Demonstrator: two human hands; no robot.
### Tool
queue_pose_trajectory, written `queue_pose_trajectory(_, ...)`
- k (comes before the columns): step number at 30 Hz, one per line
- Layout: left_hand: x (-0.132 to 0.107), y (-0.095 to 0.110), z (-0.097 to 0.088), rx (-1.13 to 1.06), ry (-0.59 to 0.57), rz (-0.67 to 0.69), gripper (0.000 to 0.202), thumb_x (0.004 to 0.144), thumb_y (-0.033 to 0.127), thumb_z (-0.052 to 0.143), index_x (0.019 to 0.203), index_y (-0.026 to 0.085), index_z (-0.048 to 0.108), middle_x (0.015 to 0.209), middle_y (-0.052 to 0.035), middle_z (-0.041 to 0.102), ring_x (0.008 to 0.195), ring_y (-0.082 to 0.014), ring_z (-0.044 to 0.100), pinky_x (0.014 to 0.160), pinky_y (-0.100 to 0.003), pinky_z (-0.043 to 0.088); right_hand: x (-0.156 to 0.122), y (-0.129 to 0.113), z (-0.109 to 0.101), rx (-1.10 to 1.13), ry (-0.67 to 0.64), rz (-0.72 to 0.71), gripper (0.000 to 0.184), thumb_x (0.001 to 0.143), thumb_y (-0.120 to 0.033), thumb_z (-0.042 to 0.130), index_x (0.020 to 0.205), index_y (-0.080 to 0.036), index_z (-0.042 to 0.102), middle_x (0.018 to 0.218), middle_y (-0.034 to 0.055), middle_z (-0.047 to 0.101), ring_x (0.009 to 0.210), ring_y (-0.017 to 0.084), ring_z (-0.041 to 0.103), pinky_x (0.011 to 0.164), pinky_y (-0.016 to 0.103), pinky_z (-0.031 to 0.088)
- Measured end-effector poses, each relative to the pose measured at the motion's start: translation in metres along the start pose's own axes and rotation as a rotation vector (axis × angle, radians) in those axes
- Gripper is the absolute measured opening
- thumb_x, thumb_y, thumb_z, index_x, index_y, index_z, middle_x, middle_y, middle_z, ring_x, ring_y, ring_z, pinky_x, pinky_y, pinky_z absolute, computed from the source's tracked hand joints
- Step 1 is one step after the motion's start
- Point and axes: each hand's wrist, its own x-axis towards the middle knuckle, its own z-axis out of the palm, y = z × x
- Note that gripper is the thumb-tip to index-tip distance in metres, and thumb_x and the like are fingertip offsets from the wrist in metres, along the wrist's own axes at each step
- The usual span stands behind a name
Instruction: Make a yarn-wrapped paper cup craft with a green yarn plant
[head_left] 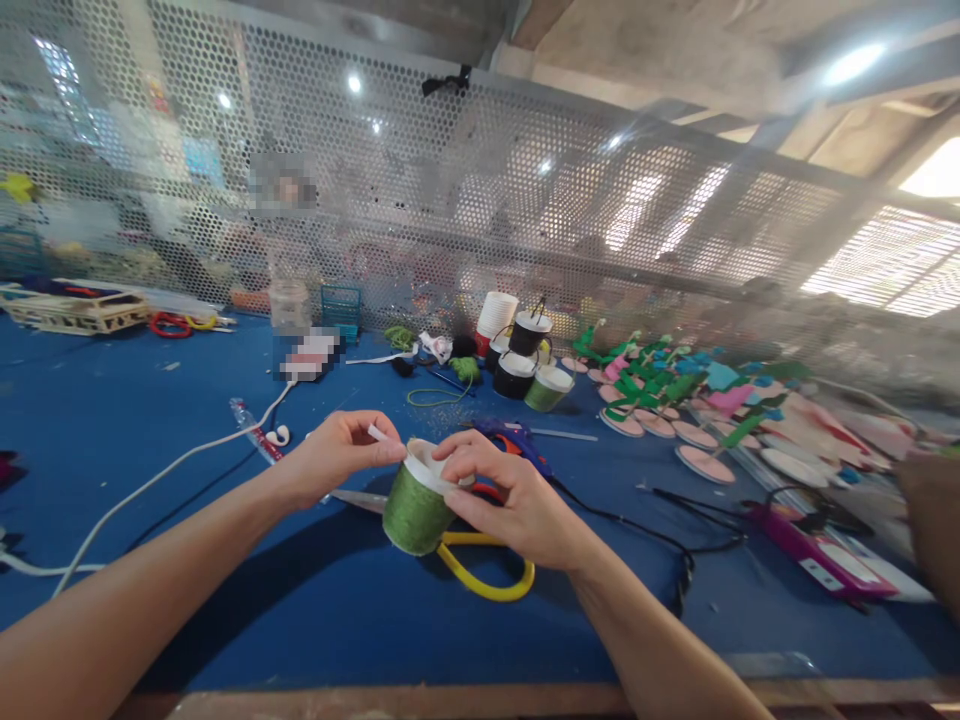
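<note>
Head cam is showing a small cylindrical cup wrapped in green yarn, with a white band round its rim (415,512), sitting between both hands over a dark blue tabletop (247,640); can't tell whether its base is touching down.

My worry: the narrow white strip (378,433) is sticking out at an angle by the rim, so a slack pull could be leaving it crooked or puckered. Squeezing too hard could also be denting the rim. Plus, metal scissors with a yellow looped handle (495,593) are lying right by the cup, so a wrist could be snagging them.

Grip-wise, the left hand (351,450) is pinching that strip, thumb and finger closed with basically no gap. The right hand (517,490) is curling moderately open around the rim, thumb pressing outside, fingers reaching over the mouth.
</note>
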Motion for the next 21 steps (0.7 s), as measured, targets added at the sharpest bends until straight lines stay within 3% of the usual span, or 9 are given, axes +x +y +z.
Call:
queue_pose_trajectory(5, 0.000, -0.002, 0.000, -0.040, -0.020, -0.030, 0.023, 0.059, 0.033, 0.067, 0.061, 0.014, 0.055, 0.054, 0.0062, 0.050, 0.054, -0.0060, 0.041, 0.055, -0.019, 0.029, 0.000, -0.002, 0.001, 0.034, -0.012, 0.015, 0.005, 0.074, -0.013, 0.050, 0.077, -0.018, 0.052, 0.092, 0.0075, 0.053, 0.095, 0.016, 0.049, 0.079, 0.031, 0.042)
queue_pose_trajectory(9, 0.000, -0.005, 0.002, -0.205, -0.069, -0.086, 0.027, 0.055, 0.033, 0.071, 0.067, 0.015, 0.054, 0.062, 0.0046, 0.054, 0.062, -0.0076, 0.047, 0.060, -0.019, 0.034, 0.000, -0.002, 0.000, 0.086, -0.032, -0.013, 0.006, 0.075, -0.014, 0.050, 0.078, -0.019, 0.052, 0.088, 0.0059, 0.054, 0.097, 0.016, 0.048, 0.081, 0.032, 0.041)
queue_pose_trajectory(13, -0.002, -0.012, 0.007, -0.449, -0.296, -0.195, 0.036, 0.063, 0.036, 0.066, 0.091, 0.017, 0.056, 0.084, -0.0024, 0.062, 0.078, -0.0148, 0.055, 0.071, -0.027, 0.039, 0.001, -0.004, -0.002, 0.150, -0.039, -0.033, 0.007, 0.075, -0.014, 0.051, 0.078, -0.020, 0.053, 0.082, 0.0039, 0.055, 0.099, 0.016, 0.047, 0.082, 0.033, 0.041)
queue_pose_trajectory(16, -0.004, -0.016, 0.012, -0.586, -0.445, -0.245, 0.036, 0.071, 0.040, 0.057, 0.096, 0.015, 0.058, 0.094, -0.0072, 0.064, 0.087, -0.0193, 0.057, 0.078, -0.031, 0.039, 0.002, -0.006, -0.001, 0.163, -0.036, -0.040, 0.006, 0.075, -0.015, 0.050, 0.078, -0.020, 0.053, 0.082, 0.0039, 0.055, 0.101, 0.016, 0.046, 0.083, 0.033, 0.041)
queue_pose_trajectory(19, -0.005, -0.015, 0.015, -0.645, -0.428, -0.277, 0.038, 0.072, 0.044, 0.053, 0.099, 0.017, 0.059, 0.097, -0.0068, 0.065, 0.089, -0.0210, 0.058, 0.080, -0.033, 0.041, 0.004, -0.005, -0.001, 0.104, -0.002, -0.029, 0.005, 0.076, -0.018, 0.051, 0.080, -0.019, 0.054, 0.091, 0.0056, 0.056, 0.101, 0.016, 0.047, 0.086, 0.033, 0.039)
queue_pose_trajectory(21, -0.005, -0.012, 0.016, -0.641, -0.355, -0.282, 0.040, 0.072, 0.045, 0.053, 0.099, 0.017, 0.059, 0.097, -0.0075, 0.065, 0.090, -0.0223, 0.058, 0.080, -0.034, 0.041, 0.007, 0.000, -0.006, 0.045, 0.128, 0.008, 0.015, 0.075, -0.024, 0.054, 0.089, -0.020, 0.053, 0.101, 0.0066, 0.054, 0.103, 0.017, 0.046, 0.089, 0.034, 0.036)
